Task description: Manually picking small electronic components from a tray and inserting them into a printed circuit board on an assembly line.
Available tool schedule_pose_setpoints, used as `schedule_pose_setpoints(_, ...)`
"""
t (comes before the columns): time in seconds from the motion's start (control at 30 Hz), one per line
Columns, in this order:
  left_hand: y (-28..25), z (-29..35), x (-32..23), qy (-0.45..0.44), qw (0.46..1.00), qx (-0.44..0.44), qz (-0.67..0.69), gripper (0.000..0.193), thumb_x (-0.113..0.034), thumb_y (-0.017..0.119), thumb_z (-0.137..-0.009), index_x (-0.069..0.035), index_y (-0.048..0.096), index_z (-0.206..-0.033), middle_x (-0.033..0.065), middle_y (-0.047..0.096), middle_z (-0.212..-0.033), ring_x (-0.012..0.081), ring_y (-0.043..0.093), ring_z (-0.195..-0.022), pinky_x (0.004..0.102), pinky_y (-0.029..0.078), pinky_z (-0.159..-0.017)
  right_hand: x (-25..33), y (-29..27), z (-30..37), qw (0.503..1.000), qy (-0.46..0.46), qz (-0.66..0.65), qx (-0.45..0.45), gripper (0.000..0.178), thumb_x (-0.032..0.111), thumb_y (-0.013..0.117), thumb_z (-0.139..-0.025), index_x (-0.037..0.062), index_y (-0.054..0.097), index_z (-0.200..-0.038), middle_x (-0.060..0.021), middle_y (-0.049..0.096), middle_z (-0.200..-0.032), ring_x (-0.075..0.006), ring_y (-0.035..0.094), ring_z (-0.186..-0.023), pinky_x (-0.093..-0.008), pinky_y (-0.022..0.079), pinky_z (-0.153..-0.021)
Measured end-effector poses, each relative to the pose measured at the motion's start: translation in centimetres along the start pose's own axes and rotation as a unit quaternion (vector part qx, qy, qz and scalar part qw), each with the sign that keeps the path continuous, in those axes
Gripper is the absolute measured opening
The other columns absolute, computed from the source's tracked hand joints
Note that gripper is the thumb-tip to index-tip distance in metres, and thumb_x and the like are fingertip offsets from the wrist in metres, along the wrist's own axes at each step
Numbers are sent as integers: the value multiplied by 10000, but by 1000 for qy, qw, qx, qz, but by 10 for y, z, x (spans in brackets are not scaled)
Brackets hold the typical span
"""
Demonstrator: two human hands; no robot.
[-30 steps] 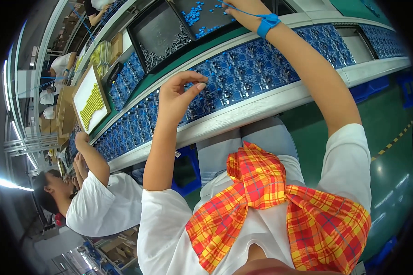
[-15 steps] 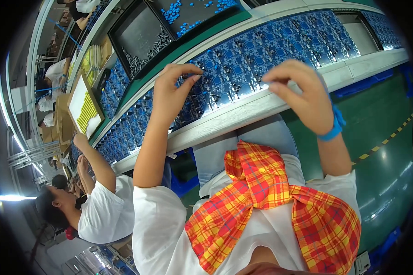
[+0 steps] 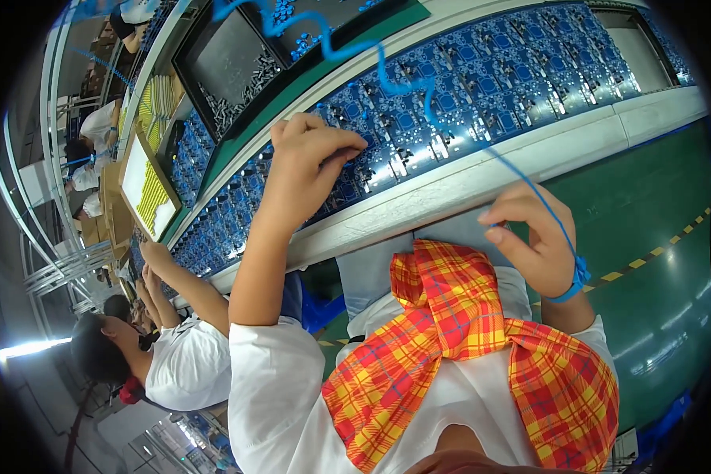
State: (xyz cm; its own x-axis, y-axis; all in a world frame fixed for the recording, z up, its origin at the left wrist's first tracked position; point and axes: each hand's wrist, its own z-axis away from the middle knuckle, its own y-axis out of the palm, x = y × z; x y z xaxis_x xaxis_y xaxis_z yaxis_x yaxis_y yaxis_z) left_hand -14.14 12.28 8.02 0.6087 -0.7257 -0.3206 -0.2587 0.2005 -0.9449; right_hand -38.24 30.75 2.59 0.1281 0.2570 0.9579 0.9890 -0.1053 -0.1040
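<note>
My left hand [image 3: 312, 162] is over the strip of blue circuit boards [image 3: 458, 75], its thumb and forefinger closed in a pinch. Whatever is between those fingertips, if anything, is too small to make out. My right hand [image 3: 536, 241] hangs in front of the white rail [image 3: 529, 150], above my lap. Its fingers are curled, with a small gap between thumb and forefinger and nothing visible there. A blue wristband [image 3: 574, 282] circles the right wrist, and from it a coiled blue cord [image 3: 383, 71] stretches over the boards to the upper left.
Behind the boards stand a black tray of small metal parts [image 3: 249, 87] and a tray of blue parts [image 3: 306, 43]. A box with yellow pieces [image 3: 150, 189] sits farther left. At my left a co-worker [image 3: 186, 363] reaches to the line. The green floor [image 3: 648, 276] lies to the right.
My right hand has drawn back from above the boards toward my lap. My left hand has shifted slightly right, its fingertips closing together. The coiled blue cord now stretches across the view.
</note>
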Motion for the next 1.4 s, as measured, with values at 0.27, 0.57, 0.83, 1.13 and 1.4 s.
schedule_pose_setpoints(0.27,13,7,13,43,998,-34,7,218,-2,698,-731,-132,745,-899,-25,689,-824,187,507,-835,340,321,-861,0,-1,-5,1000,-9,15,-15,171,-7,718,-755,38,705,-919,-98,663,-864,-223,641,-779,-304,501,-689)
schedule_pose_setpoints(0.57,16,9,17,49,998,-45,21,245,17,688,-722,-136,739,-906,-47,701,-841,185,512,-839,347,323,-869,0,2,-1,999,-9,33,0,194,-39,703,-752,9,676,-937,-119,640,-868,-224,614,-781,-315,479,-689)
schedule_pose_setpoints(0.83,13,7,16,83,996,-35,-11,246,11,684,-736,-143,738,-920,-42,707,-867,191,514,-853,358,315,-884,1,5,-1,999,17,28,-25,138,26,719,-770,54,719,-905,-88,676,-867,-231,654,-777,-303,509,-674)
schedule_pose_setpoints(1.13,6,-20,15,29,997,-76,-7,137,-110,713,-803,-121,741,-937,-7,706,-938,208,556,-933,378,320,-886,2,4,0,999,16,40,-18,134,28,718,-770,54,714,-902,-92,673,-856,-232,653,-764,-306,507,-667)
schedule_pose_setpoints(1.4,12,-28,7,13,996,-17,-90,117,-156,717,-816,-115,742,-923,14,704,-964,219,574,-990,389,322,-888,-5,0,3,999,15,33,-27,136,23,714,-772,42,706,-907,-91,671,-842,-233,652,-754,-307,505,-671)
